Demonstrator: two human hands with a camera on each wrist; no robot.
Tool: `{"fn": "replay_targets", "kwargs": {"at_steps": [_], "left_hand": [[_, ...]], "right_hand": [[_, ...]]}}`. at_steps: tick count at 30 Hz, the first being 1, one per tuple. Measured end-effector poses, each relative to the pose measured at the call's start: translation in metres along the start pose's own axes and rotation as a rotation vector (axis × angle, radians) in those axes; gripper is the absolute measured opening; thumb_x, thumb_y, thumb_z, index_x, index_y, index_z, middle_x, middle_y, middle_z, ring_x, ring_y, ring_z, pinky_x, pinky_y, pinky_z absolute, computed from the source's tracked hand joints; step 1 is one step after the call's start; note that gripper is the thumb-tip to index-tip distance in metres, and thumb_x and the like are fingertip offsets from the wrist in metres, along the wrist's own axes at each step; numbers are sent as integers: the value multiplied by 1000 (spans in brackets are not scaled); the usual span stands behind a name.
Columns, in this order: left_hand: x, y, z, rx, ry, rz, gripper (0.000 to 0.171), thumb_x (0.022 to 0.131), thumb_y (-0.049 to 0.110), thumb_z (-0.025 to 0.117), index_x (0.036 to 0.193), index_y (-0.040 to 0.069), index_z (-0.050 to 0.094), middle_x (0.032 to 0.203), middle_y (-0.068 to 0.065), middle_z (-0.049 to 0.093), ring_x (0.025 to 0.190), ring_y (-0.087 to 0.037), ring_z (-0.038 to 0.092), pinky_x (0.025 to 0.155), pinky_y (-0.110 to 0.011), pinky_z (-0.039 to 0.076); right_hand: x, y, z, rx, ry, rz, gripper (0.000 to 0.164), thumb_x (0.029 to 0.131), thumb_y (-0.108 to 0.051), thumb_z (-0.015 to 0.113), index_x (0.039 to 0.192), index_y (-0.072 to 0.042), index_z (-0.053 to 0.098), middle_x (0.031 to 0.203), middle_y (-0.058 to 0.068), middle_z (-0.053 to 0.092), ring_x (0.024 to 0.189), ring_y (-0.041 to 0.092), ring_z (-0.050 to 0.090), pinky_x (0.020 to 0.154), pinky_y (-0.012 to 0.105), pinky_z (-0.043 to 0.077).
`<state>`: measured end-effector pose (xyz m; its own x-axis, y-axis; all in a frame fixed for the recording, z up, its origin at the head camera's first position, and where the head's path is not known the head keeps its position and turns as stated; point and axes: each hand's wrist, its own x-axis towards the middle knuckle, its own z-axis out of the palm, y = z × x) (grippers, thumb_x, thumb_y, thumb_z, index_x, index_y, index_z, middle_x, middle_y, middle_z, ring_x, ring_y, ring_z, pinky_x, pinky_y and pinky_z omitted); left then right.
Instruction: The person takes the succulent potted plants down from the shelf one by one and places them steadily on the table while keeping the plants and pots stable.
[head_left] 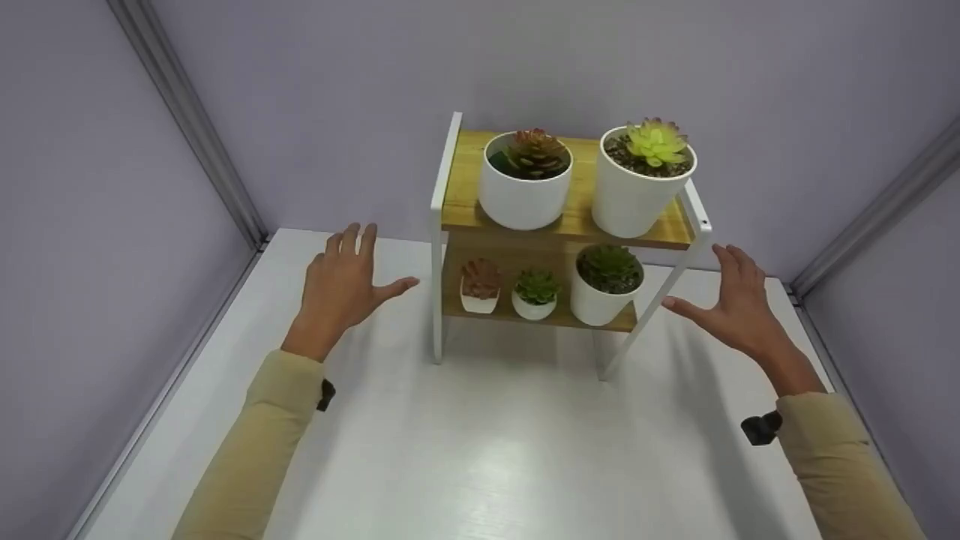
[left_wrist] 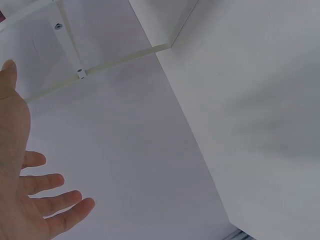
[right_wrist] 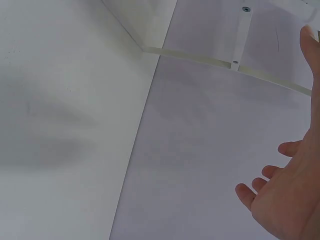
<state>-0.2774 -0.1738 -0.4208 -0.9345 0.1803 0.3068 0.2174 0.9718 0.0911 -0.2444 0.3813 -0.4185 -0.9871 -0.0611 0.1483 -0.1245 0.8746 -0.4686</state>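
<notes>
Through the head camera I see pale walls [head_left: 360, 75] around a white table [head_left: 495, 442]. Near the back wall, a two-tier shelf [head_left: 461, 195] with wooden boards and a white frame stands upright on the table. Tan sleeves [head_left: 247, 450] reach in on both sides of it. The left hand [head_left: 341, 281] and right hand [head_left: 739, 304] are well apart, flanking the shelf, fingers extended and thumbs held out toward it. The left thumb sits just beside the frame; I cannot tell whether the right thumb touches it. On the upper board I have a tall white pot [head_left: 634, 195] at right and a wide white pot [head_left: 521, 202] at left. The lower board carries a medium white pot [head_left: 596, 304] at right, a small pot [head_left: 478, 305] with a reddish plant at left, and a small round pot [head_left: 534, 308] between them.
</notes>
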Motion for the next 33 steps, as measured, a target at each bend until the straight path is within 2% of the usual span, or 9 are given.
{"fn": "replay_targets", "kwargs": {"at_steps": [10, 21, 26, 33], "left_hand": [[2, 7, -10, 13, 45, 41, 115, 85, 84, 62, 161, 3, 34, 155, -26, 49, 139, -47, 54, 92, -59, 61], [-3, 12, -17, -8, 61, 81, 122, 79, 82, 71, 163, 2, 32, 155, -26, 50, 138, -46, 56, 93, -59, 61], [-4, 13, -23, -18, 80, 108, 124, 75, 79, 79, 160, -1, 36, 153, -27, 51, 136, -46, 57, 92, -57, 62], [-7, 17, -30, -50, 129, 150, 126, 70, 73, 86, 154, -9, 41, 151, -29, 52, 134, -46, 58, 94, -55, 62]], "right_hand": [[-9, -4, -8, 43, -4, -15, 111, 91, -54, 76, 166, 0, 15, 170, 32, 12, 154, 58, 12, 112, 84, 23], [-18, -13, -10, 41, -55, 7, 111, 92, -59, 74, 166, -2, 15, 169, 32, 19, 155, 56, 20, 115, 83, 25], [-22, -17, -12, 58, -54, 2, 110, 92, -58, 74, 167, -2, 15, 169, 32, 21, 155, 55, 21, 116, 82, 26], [-29, -23, -15, 109, -58, 6, 109, 93, -56, 75, 167, -3, 14, 169, 30, 24, 151, 55, 33, 115, 76, 35]]}}
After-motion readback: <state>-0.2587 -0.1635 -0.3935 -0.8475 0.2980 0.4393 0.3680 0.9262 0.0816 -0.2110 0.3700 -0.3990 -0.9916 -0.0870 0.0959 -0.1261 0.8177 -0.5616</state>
